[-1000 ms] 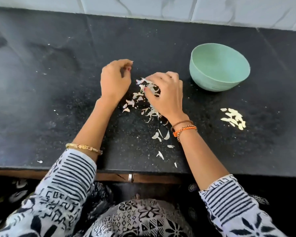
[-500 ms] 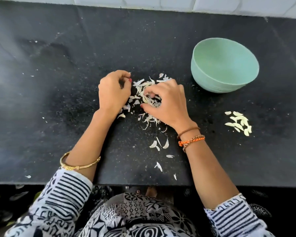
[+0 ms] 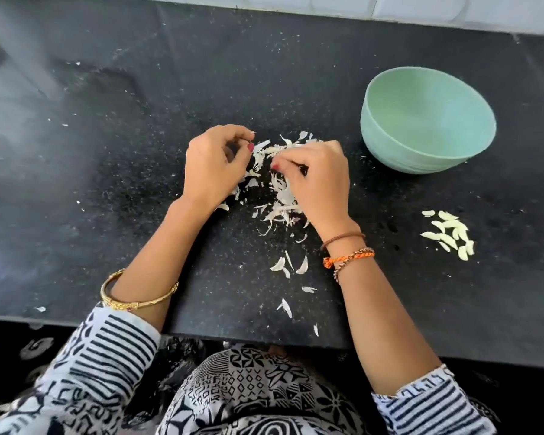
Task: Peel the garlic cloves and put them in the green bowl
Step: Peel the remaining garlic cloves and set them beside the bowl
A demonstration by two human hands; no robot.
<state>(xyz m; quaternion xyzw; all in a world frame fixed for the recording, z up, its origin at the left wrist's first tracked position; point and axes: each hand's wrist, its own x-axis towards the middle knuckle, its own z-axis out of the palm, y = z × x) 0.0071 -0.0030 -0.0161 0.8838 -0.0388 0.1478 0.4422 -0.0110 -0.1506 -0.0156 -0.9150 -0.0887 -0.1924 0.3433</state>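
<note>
Papery garlic skins between left hand, right hand.

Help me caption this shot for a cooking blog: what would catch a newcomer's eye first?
Probably the two hands, the left hand and the right hand, working with curled fingers over a scatter of white garlic skins at the middle of the black counter. Next, the green bowl at the far right, which looks empty. Nearer than the bowl, at the right, lies a small cluster of peeled garlic cloves.
</note>
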